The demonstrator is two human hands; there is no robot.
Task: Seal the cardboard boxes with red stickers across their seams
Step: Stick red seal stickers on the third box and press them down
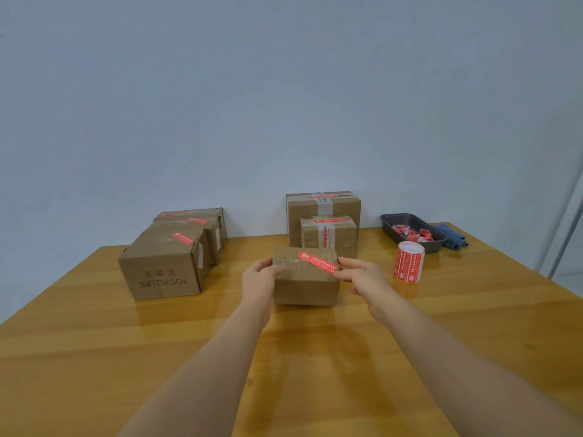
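Observation:
A small cardboard box (304, 287) stands in the middle of the wooden table. A red sticker (317, 262) lies slantwise across its top. My left hand (259, 280) holds the box's left side, fingers curled over the top edge. My right hand (362, 275) is at the right top corner, its fingertips pressing the sticker's right end. A roll of red stickers (409, 262) stands upright to the right of the box.
Three stickered boxes (164, 266) sit in a row at the left. Two stacked-looking boxes (328, 236) stand behind the small one by the wall. A dark tray (388, 223) with red-and-white paper scraps and a blue cloth (451, 238) are at the back right.

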